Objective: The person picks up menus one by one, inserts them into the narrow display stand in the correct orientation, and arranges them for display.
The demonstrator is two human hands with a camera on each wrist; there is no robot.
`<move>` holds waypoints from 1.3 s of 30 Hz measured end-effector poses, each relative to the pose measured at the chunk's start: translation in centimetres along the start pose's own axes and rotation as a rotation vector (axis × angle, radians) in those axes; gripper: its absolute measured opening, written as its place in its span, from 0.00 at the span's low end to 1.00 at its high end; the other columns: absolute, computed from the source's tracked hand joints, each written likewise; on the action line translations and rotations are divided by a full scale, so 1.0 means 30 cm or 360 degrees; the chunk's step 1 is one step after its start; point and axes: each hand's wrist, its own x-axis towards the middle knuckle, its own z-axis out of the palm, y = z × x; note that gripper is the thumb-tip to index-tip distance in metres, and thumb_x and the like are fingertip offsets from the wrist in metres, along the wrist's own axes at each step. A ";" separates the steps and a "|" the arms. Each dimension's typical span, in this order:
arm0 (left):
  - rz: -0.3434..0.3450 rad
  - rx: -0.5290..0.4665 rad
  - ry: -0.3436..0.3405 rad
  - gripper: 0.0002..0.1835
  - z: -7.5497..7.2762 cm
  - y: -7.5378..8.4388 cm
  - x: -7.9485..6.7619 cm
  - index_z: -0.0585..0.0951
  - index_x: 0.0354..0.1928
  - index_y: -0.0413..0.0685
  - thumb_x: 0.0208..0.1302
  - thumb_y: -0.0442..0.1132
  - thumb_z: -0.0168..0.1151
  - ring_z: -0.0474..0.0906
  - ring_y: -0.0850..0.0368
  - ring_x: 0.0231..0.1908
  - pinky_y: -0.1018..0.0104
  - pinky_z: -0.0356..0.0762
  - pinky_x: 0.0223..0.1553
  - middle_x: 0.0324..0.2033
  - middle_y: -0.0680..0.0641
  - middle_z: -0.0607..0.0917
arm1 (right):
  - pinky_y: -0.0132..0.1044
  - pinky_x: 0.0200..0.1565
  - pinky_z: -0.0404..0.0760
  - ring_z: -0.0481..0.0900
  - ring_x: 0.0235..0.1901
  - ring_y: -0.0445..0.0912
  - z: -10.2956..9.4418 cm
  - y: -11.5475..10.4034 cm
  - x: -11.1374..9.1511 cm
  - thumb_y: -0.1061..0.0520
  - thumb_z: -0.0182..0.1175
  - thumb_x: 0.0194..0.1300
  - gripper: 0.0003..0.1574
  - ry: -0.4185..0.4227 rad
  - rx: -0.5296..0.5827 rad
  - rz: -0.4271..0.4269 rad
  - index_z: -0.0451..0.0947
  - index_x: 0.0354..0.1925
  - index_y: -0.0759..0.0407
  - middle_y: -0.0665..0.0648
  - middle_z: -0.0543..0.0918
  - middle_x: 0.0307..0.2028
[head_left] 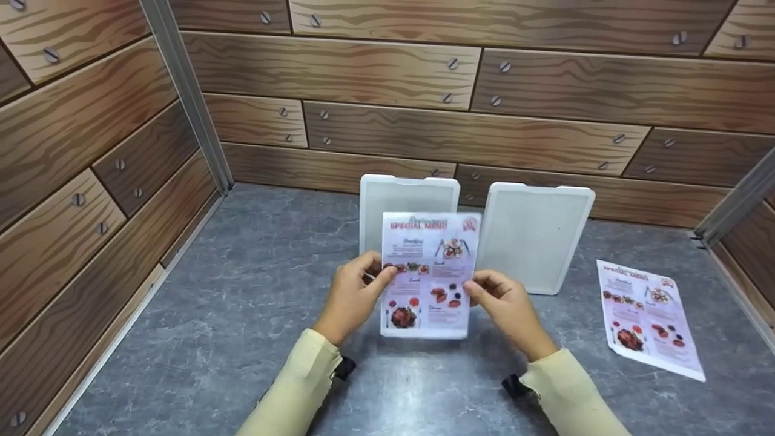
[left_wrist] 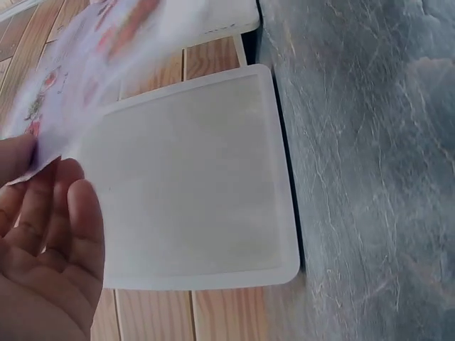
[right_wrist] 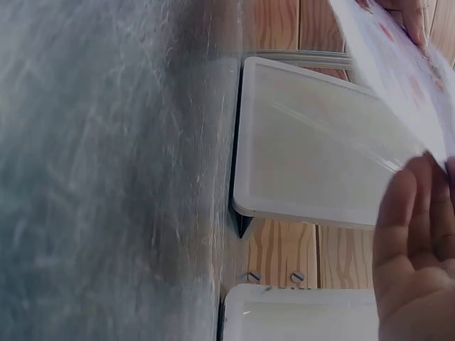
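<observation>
Pale-lilac rectangular paper menu (head_left: 428,275) is pinched thumb-to-fingers at opposite edges by your left hand (head_left: 352,297) and right hand (head_left: 510,306), so tension it evenly against buckling!

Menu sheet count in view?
2: one menu sheet held between the left hand and right hand, a second sheet lying on the grey table to their right. Any sheet directly behind the held one would be hidden.

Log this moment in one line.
left hand and right hand: pinch menu sheet by its sides | second sheet: lying on table, right | two white frames: standing behind
</observation>
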 end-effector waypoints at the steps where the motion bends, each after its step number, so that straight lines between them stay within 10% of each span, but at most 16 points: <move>1: -0.0007 -0.0010 0.0006 0.06 -0.001 0.000 -0.005 0.84 0.39 0.47 0.72 0.42 0.66 0.79 0.61 0.29 0.63 0.81 0.34 0.30 0.54 0.85 | 0.36 0.39 0.86 0.83 0.32 0.44 0.001 0.001 -0.005 0.68 0.61 0.72 0.07 -0.0024 0.0007 0.0016 0.81 0.43 0.75 0.59 0.86 0.34; 39: -0.0042 -0.0025 0.0103 0.06 -0.001 0.018 0.006 0.87 0.38 0.47 0.70 0.41 0.68 0.79 0.62 0.30 0.68 0.79 0.34 0.29 0.55 0.86 | 0.34 0.41 0.85 0.86 0.33 0.42 0.007 -0.058 0.021 0.69 0.61 0.72 0.09 0.0162 0.0096 -0.0017 0.82 0.45 0.78 0.53 0.90 0.34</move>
